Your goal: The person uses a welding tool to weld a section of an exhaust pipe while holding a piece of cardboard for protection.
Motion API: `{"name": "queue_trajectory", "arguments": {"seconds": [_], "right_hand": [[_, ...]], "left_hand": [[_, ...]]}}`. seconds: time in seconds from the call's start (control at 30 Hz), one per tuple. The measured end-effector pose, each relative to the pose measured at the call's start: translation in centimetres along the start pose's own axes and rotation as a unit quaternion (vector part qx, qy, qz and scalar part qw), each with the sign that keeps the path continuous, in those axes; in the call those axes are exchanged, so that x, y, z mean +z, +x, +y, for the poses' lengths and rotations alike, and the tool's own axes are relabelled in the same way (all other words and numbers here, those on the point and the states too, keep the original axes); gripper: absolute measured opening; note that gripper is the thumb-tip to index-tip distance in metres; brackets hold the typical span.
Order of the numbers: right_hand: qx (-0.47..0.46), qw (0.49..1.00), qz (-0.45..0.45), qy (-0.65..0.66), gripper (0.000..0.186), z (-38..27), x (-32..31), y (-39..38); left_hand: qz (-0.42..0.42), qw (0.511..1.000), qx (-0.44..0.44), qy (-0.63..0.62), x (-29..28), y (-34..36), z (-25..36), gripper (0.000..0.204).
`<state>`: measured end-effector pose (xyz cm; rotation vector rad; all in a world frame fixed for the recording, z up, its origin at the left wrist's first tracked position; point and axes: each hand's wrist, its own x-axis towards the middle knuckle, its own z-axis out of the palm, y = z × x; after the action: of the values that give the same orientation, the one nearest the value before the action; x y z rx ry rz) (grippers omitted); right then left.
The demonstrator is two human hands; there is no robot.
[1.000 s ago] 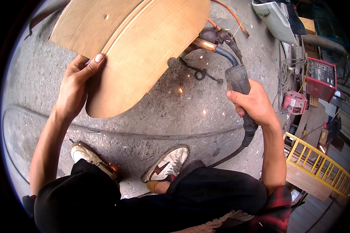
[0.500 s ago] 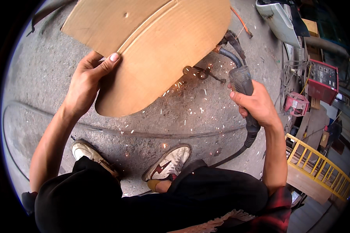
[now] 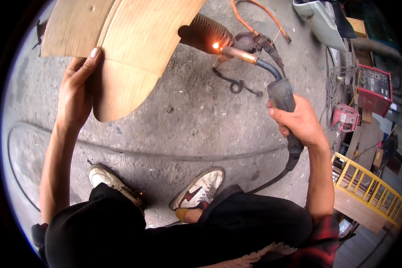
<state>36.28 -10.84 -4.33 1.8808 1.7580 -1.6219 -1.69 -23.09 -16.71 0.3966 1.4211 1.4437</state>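
My left hand (image 3: 76,91) grips the lower edge of a brown cardboard sheet (image 3: 134,44), its thumb on the face turned toward me. A welding torch (image 3: 282,98) is in my right hand (image 3: 299,119), fingers wrapped round the black handle. Its copper nozzle (image 3: 241,55) points left at a rusty ribbed metal pipe (image 3: 207,33). A small orange glow burns on the pipe right by the nozzle tip. The cardboard hides the pipe's left part. A grey rounded metal piece (image 3: 245,42) adjoins the pipe's right end.
A bent dark rod (image 3: 236,85) lies below the pipe, and an orange cable (image 3: 237,15) curves behind it. One black cable (image 3: 187,157) crosses the concrete floor before my shoes (image 3: 198,190). To the right stand a red welding machine (image 3: 374,89) and a yellow ladder-like frame (image 3: 366,187).
The cardboard has moved left and up, uncovering the pipe and the torch's nozzle. The flying sparks are gone, leaving a small glow. My right hand has shifted slightly right and down with the torch.
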Motion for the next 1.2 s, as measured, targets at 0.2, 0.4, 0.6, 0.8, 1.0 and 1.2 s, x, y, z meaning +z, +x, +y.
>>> {"name": "queue_trajectory", "arguments": {"seconds": [0.2, 0.4, 0.6, 0.8, 1.0, 1.2], "right_hand": [[-0.012, 1.0, 0.008, -0.001, 0.016, 0.2, 0.0, 0.1], [-0.021, 1.0, 0.01, -0.013, 0.016, 0.2, 0.0, 0.1], [-0.022, 0.999, 0.007, -0.027, 0.015, 0.0, -0.1, 0.0], [-0.029, 0.999, 0.0, -0.014, 0.015, 0.2, -0.2, 0.0], [-0.045, 0.999, -0.01, 0.01, 0.015, 1.2, -0.4, 0.4], [-0.033, 0.999, -0.003, 0.04, 0.014, 2.1, -1.5, -0.2]], "left_hand": [[-0.02, 1.0, -0.022, 0.001, 1.2, -1.1, 0.2, 0.032], [-0.052, 0.998, -0.039, -0.005, 1.0, -1.1, -0.5, 0.032], [-0.067, 0.997, -0.049, -0.002, 1.1, -1.3, -1.0, 0.032], [-0.056, 0.998, -0.041, -0.002, 1.4, -1.4, -1.2, 0.031], [-0.045, 0.998, -0.042, 0.0, 0.9, -1.0, -1.3, 0.026], [-0.035, 0.996, 0.029, -0.071, -1.7, 0.5, -0.3, 0.016]]}}
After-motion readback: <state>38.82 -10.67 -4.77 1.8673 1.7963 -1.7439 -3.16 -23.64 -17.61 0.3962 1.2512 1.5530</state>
